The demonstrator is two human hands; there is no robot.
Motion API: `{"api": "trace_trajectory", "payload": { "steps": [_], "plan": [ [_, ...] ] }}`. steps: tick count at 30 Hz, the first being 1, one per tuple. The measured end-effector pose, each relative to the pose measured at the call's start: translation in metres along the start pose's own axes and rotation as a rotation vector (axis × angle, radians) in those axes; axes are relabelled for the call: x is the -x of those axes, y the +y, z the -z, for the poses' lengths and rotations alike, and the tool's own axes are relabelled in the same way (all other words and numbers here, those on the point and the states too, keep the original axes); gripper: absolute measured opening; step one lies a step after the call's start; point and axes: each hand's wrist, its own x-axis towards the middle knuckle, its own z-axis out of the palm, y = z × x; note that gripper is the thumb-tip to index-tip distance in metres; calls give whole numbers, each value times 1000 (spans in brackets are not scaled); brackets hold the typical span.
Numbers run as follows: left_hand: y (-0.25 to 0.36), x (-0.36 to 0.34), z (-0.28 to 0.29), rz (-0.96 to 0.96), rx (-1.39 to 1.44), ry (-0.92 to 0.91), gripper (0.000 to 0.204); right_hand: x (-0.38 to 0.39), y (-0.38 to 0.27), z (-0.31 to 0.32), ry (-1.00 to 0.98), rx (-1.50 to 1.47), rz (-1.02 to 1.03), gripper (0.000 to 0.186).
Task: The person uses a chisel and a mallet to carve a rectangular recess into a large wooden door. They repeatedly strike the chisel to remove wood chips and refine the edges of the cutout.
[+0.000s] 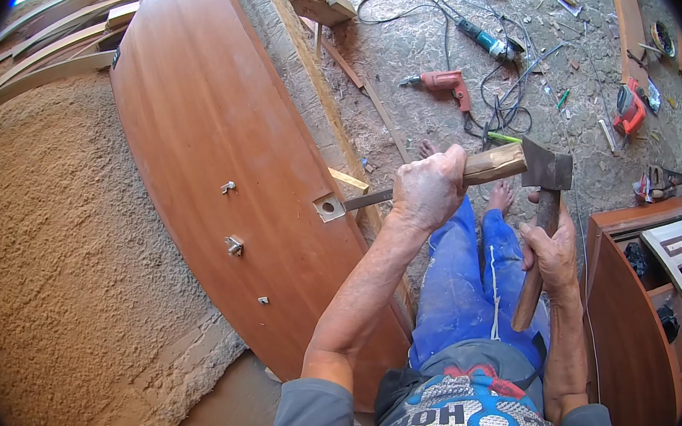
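Note:
My left hand [430,189] is closed around a wood chisel [495,163] with a wooden handle. Its steel blade points left, and the tip is at a small square recess with a round hole [329,207] in the edge of a reddish-brown wooden panel [223,117]. In my right hand [553,250] is a hammer [546,166], gripped by its wooden shaft. The hammer's dark head is right at the butt of the chisel handle; whether they touch I cannot tell. Small metal fittings [234,246] lie on the panel to the left of the recess.
Sawdust [68,225] is heaped left of the panel, with wooden strips [57,43] behind. A red drill [444,84], a teal power tool [489,38] and cords lie on the rough floor. A red tool [629,109] lies further right. A wooden cabinet [630,316] stands near right.

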Motion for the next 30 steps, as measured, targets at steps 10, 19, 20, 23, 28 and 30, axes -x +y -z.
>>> {"api": "trace_trajectory", "payload": {
  "steps": [10,19,20,23,28,30],
  "plan": [
    [3,7,-1,-43,-38,75,12,2,0,2,16,-2,4,39],
    [1,11,2,-101,9,109,13,10,-5,4,57,8,60,42],
    [1,11,2,-105,3,111,13,10,-3,5,76,-7,77,43],
    [2,9,3,-106,-17,106,14,17,1,-5,72,117,80,46],
    [-3,14,2,-100,-24,100,15,15,-3,17,-48,130,28,49],
    [-1,11,2,-94,-29,96,15,9,-8,22,104,-28,153,44]
  ]
}}
